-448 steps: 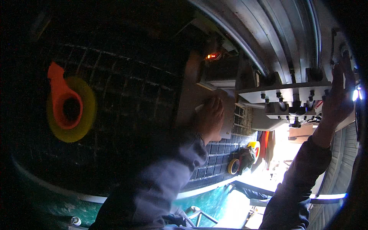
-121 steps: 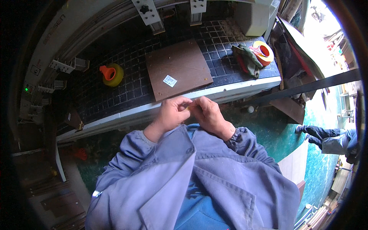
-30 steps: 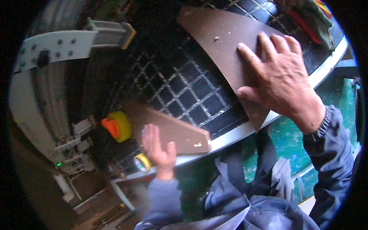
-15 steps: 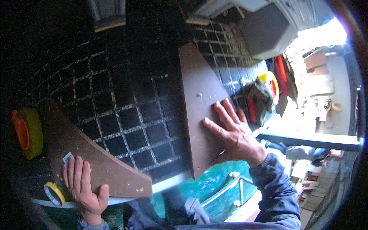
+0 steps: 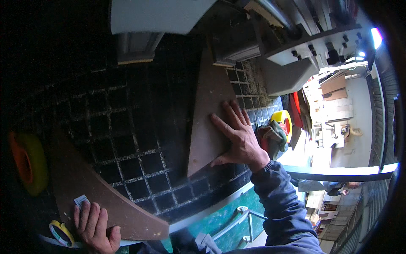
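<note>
Right hand (image 5: 241, 144): spread wide, palm down across the right board (image 5: 203, 139), fingers fanned and closed round nothing!
Left hand (image 5: 95, 228): fingers side by side, thumb standing apart, laid over the left board (image 5: 114, 203) with no grip on it.
Right board: brown panel out on the middle of the gridded bed (image 5: 144, 169), its far end lost in the bed's shadow.
Left board: second brown panel, left part of the bed, one corner out at the bed's near edge, and look at that thickness on show!
Weight: moderate, I'd call it; solid sheet stuff, likely wood-based.
Stiffness: rigid by the look of it, no sag anywhere.
Slip: smooth face, so a flat palm could skid; dust would make it worse.
Weak spots: corners, probably, apt to chip if knocked.
Best hold: opposite long edges, thumbs on top; the corner at the bed's near edge looks easiest to get under.
White sticker (image 5: 80, 200): on the left board, just by the fingertips; fine print, far too small to read.
Yellow tape roll (image 5: 67, 233): bed's near left corner, no lettering legible.
</note>
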The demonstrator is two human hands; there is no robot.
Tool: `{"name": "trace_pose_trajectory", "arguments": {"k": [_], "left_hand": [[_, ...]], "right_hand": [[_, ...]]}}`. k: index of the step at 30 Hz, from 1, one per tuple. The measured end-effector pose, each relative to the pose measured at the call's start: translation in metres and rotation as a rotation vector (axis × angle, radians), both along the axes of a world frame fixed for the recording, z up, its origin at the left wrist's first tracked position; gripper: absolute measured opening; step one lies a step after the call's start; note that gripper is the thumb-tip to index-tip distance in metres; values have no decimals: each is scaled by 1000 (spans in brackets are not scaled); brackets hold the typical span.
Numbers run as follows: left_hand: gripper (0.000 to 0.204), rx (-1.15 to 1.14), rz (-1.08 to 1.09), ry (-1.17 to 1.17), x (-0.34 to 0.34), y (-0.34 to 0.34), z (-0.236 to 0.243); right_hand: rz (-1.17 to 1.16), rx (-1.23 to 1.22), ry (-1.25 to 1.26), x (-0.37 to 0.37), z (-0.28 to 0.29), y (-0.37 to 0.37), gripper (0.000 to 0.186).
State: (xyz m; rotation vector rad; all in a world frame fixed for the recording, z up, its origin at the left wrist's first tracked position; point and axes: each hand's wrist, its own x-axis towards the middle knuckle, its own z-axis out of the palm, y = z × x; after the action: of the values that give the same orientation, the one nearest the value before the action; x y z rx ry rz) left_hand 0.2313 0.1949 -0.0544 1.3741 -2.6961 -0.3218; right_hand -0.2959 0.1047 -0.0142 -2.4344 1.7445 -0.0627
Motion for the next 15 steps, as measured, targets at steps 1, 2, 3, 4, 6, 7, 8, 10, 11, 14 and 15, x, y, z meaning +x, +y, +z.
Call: {"name": "trace_pose_trajectory", "arguments": {"k": [1,2,3,4,6,7,8,10,11,14,15], "left_hand": [[58,4,-5,9,0,0,1],[58,7,-11,18,1,-1,2],[58,9,-16,26,0,-2,3],[59,-20,-34,28,-1,-4,4],[57,-7,-36,35,-4,-8,6],[56,0,-35,38,-7,-9,7],[53,-38,-7,127,-10,-11,7],[49,-110,45,304,-16,-14,8],[48,-105,47,308,-19,-16,9],[46,-90,45,304,-22,-20,13],[46,-85,41,297,-22,-21,15]], "right_hand": [[4,-11,3,0,0,-5,129],[1,-16,5,0,-1,-8,130],[0,-22,5,1,-2,-12,130],[-2,-29,7,1,-2,-15,130],[-14,-31,10,3,-2,-19,130],[-19,-32,11,4,-2,-21,131],[-26,-27,17,5,-1,-23,131],[-42,-21,22,8,0,-26,130],[-47,-13,31,9,1,-28,130],[-61,-16,35,15,4,-34,128],[-70,-21,36,17,4,-36,127]]}}
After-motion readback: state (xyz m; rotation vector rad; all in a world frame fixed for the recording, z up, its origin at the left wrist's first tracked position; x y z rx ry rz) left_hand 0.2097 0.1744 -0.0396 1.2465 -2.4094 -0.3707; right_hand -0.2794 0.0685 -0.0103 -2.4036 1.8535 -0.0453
